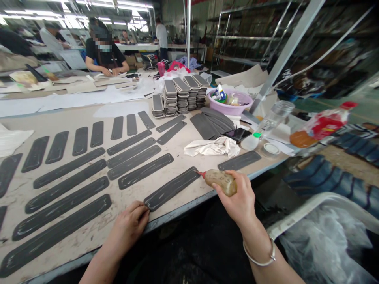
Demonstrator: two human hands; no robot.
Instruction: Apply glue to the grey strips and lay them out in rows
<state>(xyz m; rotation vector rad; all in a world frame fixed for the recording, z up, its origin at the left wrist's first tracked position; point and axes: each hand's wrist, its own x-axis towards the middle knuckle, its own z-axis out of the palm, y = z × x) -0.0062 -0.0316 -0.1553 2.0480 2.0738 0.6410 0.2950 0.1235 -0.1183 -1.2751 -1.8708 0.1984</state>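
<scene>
A dark grey strip [173,187] with rounded ends lies slantwise near the table's front edge, shiny lines on its surface. At its near left end, my left hand [133,221] has its fingers closed on the strip's tip. My right hand [239,197] is wrapped round a yellowish squeeze bottle [222,181], which is tilted left. The bottle's red nozzle [202,174] points at the strip's far right end. Several similar strips with shiny outlines lie in rows to the left, among them a long one [59,232]. Another grey strip [239,160] lies just beyond the bottle.
Beyond the strips stand stacks of pale-edged pieces [177,94], a fan of grey pieces [211,123] and a purple basin [231,107]. A white cloth [211,146], phone [238,134] and drink bottle [322,123] are at right. A person [103,51] works across the table.
</scene>
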